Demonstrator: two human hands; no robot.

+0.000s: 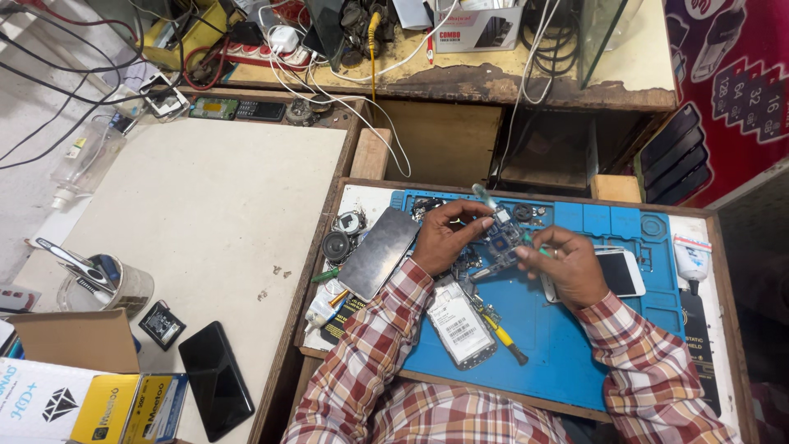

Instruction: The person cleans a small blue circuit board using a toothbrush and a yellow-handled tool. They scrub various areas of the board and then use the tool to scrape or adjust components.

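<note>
- My left hand (444,238) pinches a small circuit board (501,233) over the blue work mat (567,329).
- My right hand (571,265), just beside it, grips a thin green-handled tool (538,247) touching the board.
- A white phone (622,273) lies under my right hand; a grey phone panel (380,252) sits left of my left hand on the table (205,205).

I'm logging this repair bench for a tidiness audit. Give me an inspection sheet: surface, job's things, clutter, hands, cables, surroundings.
Surface: blue mat in a wooden tray.
Job's things: small circuit board held over the mat; opened phone below it.
Clutter: grey back cover, yellow screwdriver, white phone, round speakers, white tube.
Hands: left hand pinches the board; right hand holds a thin green tool at it.
Cables: white cables trail off the back shelf; black cables far left.
Surroundings: pale side table with black phone, tool cup, boxes.
</note>
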